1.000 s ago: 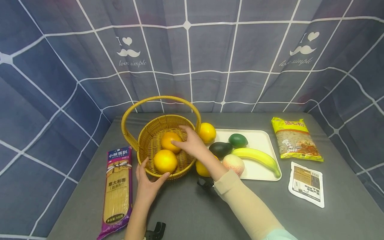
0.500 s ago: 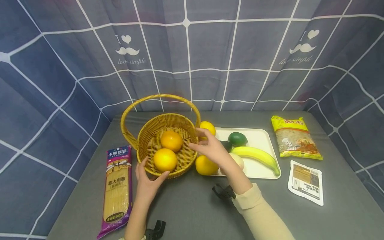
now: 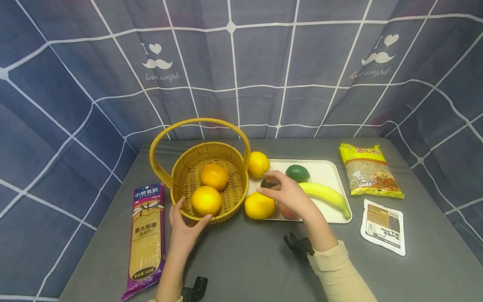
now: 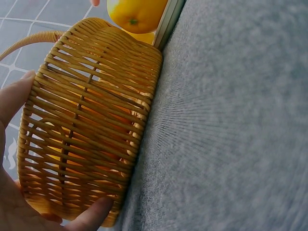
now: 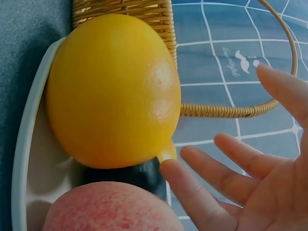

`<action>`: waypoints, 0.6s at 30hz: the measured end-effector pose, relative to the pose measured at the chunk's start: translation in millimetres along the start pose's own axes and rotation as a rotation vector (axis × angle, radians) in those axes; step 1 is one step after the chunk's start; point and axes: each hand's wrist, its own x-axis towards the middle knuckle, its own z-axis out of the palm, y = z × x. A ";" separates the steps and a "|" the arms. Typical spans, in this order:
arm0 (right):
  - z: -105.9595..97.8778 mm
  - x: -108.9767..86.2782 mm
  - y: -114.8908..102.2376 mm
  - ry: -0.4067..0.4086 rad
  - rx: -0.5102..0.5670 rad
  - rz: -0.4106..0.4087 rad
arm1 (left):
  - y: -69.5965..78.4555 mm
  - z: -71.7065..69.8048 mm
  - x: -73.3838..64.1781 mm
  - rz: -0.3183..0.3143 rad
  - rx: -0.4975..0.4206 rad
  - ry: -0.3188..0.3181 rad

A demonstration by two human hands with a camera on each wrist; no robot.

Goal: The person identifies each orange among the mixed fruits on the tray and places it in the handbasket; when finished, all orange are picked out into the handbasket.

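Note:
A woven basket [image 3: 226, 216] with a tall hoop handle stands at left centre, with two orange fruits [image 3: 214, 176] inside. My left hand [image 3: 185, 233] holds the basket's near left side, thumb at the rim; in the left wrist view a fingertip presses the woven wall. My right hand [image 3: 290, 193] hovers over the left part of a white tray [image 3: 324, 167], fingers spread and nothing held. Below it lie a yellow-orange fruit [image 5: 115, 91], a dark avocado [image 5: 139, 178] and a pinkish peach [image 5: 110, 209]. Another yellow-orange fruit [image 3: 258, 164] sits at the tray's back left corner.
On the tray are also a banana [image 3: 326, 195] and a green oval fruit [image 3: 297, 173]. A purple spaghetti pack [image 3: 145, 239] lies left of the basket. Right of the tray lie a yellow pasta bag [image 3: 371, 171] and a white pouch [image 3: 383, 226]. A checked curtain [image 3: 260, 63] hangs behind.
My right hand has withdrawn from the orange fruit in the basket and moved right, over the tray. My left hand stays at the basket.

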 end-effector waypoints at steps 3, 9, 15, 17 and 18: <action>0.5 -0.5 1.4 -0.011 -0.031 0.009 | 0.1 -0.2 0.1 0.000 0.000 0.001; 3.4 1.7 2.4 -0.039 -0.086 0.028 | 0.2 -0.6 0.3 0.008 -0.015 -0.001; 8.1 4.6 -0.8 -0.094 -0.200 -0.006 | -0.1 -0.8 0.6 0.004 -0.019 -0.005; 10.0 5.0 -2.1 -0.111 -0.230 -0.024 | 0.0 -0.8 0.7 0.003 -0.016 -0.006; 11.2 5.4 -2.7 -0.114 -0.251 -0.037 | -0.1 -0.8 0.8 0.002 -0.014 -0.006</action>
